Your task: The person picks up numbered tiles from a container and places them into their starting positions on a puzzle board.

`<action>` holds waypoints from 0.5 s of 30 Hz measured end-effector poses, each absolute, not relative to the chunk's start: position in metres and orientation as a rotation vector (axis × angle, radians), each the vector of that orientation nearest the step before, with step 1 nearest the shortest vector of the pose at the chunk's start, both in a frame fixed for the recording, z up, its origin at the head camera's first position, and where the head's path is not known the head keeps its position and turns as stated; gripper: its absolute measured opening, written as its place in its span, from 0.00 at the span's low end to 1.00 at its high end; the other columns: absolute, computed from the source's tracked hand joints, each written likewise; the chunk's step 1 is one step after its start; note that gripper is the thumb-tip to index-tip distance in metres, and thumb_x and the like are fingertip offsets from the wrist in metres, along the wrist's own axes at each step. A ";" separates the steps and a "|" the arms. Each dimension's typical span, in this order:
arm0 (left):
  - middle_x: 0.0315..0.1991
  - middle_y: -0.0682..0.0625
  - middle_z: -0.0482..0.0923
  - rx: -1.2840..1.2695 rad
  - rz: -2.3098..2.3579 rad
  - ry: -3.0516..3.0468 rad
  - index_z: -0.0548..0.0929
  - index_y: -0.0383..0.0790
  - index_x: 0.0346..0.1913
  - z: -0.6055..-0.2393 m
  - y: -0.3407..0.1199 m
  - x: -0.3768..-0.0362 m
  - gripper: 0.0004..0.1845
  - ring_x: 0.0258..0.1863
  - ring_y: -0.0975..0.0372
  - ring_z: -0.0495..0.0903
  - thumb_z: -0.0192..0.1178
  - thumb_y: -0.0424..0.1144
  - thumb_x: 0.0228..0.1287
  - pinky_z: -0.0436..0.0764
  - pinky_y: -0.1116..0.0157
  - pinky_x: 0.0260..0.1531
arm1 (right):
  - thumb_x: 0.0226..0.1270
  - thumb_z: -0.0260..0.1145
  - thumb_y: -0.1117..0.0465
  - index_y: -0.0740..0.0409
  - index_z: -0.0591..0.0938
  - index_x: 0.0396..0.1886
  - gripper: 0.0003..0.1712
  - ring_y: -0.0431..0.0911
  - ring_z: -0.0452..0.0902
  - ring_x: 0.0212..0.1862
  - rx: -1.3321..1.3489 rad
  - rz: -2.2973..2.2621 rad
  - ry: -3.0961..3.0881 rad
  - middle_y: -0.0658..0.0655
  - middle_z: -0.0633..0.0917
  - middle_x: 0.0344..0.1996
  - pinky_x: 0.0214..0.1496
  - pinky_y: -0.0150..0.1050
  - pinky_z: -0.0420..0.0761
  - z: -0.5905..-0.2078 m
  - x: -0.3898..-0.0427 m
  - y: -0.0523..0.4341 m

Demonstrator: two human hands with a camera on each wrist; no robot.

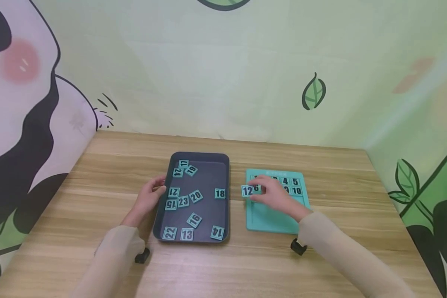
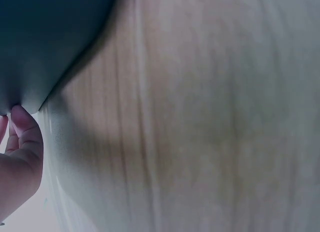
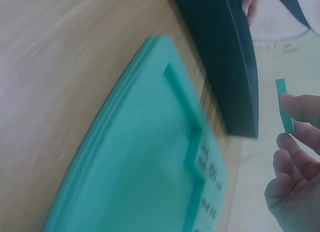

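My left hand (image 1: 147, 200) grips the left rim of a dark tray (image 1: 208, 207), thumb (image 2: 25, 122) at the edge in the left wrist view. Loose turquoise number tiles lie in the tray, among them 18 (image 1: 220, 193), 20 (image 1: 195, 196) and 14 (image 1: 217, 232). My right hand (image 1: 273, 195) pinches the number 12 tile (image 1: 247, 191) between thumb and fingers, above the left side of a turquoise number board (image 1: 270, 219). Number tiles, including 5 (image 1: 295, 181) and 10 (image 1: 296, 191), fill two upper rows of the board. Fingers partly cover these rows; a bare recess shows below them.
Tray and board stand side by side on a wood-grain table (image 1: 223, 271), a narrow strip of table between them. A wall (image 1: 193, 95) printed with pandas and leaves rises behind the table. Black wrist devices show under both sleeves.
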State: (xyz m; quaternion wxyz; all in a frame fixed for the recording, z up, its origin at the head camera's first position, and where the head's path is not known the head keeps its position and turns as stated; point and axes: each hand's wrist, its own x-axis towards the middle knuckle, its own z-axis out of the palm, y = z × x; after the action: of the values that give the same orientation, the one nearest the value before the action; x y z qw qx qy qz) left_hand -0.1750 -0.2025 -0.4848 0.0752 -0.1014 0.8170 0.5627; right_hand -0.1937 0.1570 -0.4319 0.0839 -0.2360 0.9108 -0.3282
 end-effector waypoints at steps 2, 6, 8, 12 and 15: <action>0.61 0.41 0.62 -0.305 1.689 2.450 0.60 0.42 0.64 -0.485 -0.203 -0.175 0.22 0.63 0.48 0.59 0.42 0.38 0.67 0.63 0.52 0.61 | 0.51 0.67 0.60 0.56 0.78 0.48 0.21 0.42 0.64 0.26 -0.675 -0.988 2.730 0.54 0.78 0.38 0.24 0.31 0.67 -0.435 -0.195 0.165; 0.60 0.41 0.62 -0.298 1.698 2.447 0.60 0.42 0.64 -0.485 -0.203 -0.176 0.22 0.62 0.49 0.60 0.43 0.37 0.67 0.63 0.52 0.60 | 0.51 0.67 0.60 0.56 0.78 0.48 0.21 0.42 0.64 0.27 -0.623 -1.011 2.753 0.54 0.78 0.38 0.24 0.31 0.67 -0.441 -0.197 0.179; 0.61 0.41 0.61 -0.292 1.694 2.448 0.60 0.41 0.64 -0.485 -0.203 -0.176 0.23 0.62 0.48 0.60 0.42 0.38 0.67 0.63 0.52 0.60 | 0.51 0.66 0.61 0.57 0.77 0.48 0.22 0.43 0.64 0.27 -0.603 -1.013 2.763 0.55 0.77 0.38 0.24 0.31 0.67 -0.445 -0.197 0.185; 0.61 0.41 0.61 -0.296 1.680 2.450 0.60 0.42 0.64 -0.485 -0.204 -0.176 0.23 0.62 0.48 0.59 0.42 0.38 0.67 0.63 0.52 0.61 | 0.51 0.66 0.61 0.58 0.77 0.49 0.23 0.43 0.64 0.27 -0.557 -1.009 2.765 0.56 0.78 0.38 0.25 0.31 0.67 -0.450 -0.197 0.194; 0.61 0.41 0.61 -0.293 1.679 2.455 0.60 0.41 0.64 -0.486 -0.204 -0.176 0.23 0.62 0.48 0.60 0.42 0.37 0.67 0.63 0.52 0.60 | 0.51 0.66 0.61 0.59 0.77 0.49 0.23 0.43 0.64 0.27 -0.549 -1.003 2.766 0.56 0.78 0.38 0.25 0.31 0.67 -0.456 -0.197 0.199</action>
State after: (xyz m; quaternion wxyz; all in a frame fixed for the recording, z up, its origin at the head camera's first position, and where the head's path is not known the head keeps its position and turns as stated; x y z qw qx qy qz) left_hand -0.1756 -0.2038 -0.4860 0.0765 -0.0979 0.8190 0.5601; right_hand -0.1971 0.1987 -0.4555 0.0744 -0.1829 0.9216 -0.3341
